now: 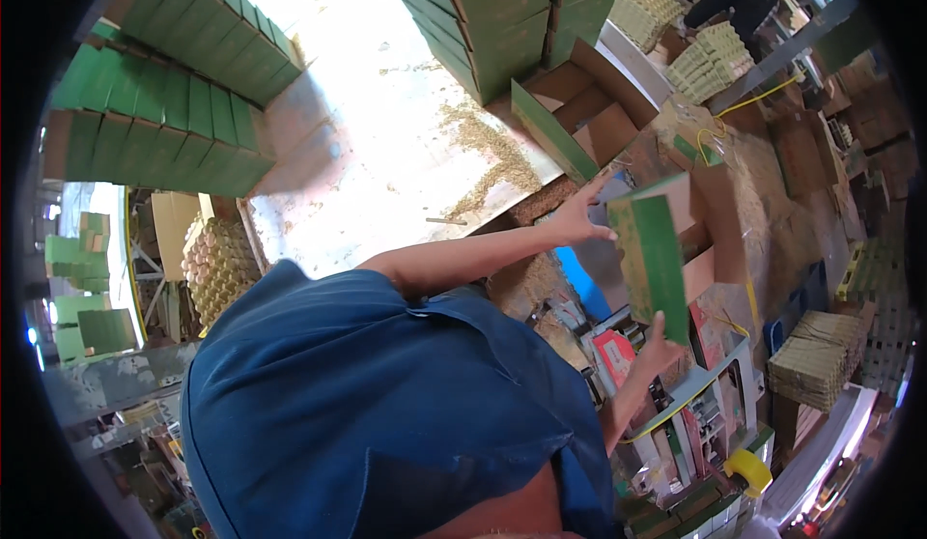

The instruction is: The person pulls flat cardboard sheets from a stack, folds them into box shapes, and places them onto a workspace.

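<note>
A cardboard box, green outside and brown inside, is tilted in front of me with its flaps spread. My right hand grips its near lower edge, the thumb lying against the green side and the other fingers partly hidden. At the box's far left edge is my left hand, fingers stretched out and thumb apart. The left thumb tip is at the box's edge; whether it touches, I cannot tell. Beyond the left hand stands a second open box with brown inner flaps.
Green cartons are stacked at the far left, with another tall stack straight ahead. Chaff lies on the pale tabletop. Egg trays stand in piles left and right. Below the held box is a metal machine frame with a yellow tape roll.
</note>
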Motion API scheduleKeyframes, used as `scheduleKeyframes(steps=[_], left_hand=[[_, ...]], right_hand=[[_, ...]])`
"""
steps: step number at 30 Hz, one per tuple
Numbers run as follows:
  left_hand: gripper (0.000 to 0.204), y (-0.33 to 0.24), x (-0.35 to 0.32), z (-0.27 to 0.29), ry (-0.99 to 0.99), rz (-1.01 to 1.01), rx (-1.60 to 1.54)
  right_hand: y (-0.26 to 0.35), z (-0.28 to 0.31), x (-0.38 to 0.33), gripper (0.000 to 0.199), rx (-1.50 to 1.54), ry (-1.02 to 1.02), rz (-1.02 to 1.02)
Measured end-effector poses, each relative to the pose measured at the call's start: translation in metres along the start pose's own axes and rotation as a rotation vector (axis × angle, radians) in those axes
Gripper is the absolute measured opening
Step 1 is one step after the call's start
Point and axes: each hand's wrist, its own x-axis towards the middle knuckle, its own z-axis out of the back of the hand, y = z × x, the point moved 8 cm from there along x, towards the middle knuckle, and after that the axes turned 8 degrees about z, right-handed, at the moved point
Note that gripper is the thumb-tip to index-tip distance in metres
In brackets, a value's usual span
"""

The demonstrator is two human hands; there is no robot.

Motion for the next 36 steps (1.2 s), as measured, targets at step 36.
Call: scheduleKeyframes(steps=[36], left_hand=[[0.066,0.132,0.053,-0.036,0.205,-0.021,0.888]], right_hand=[[-0.065,-0.15,0.003,0.09,-0.744,0.508,0.541]])
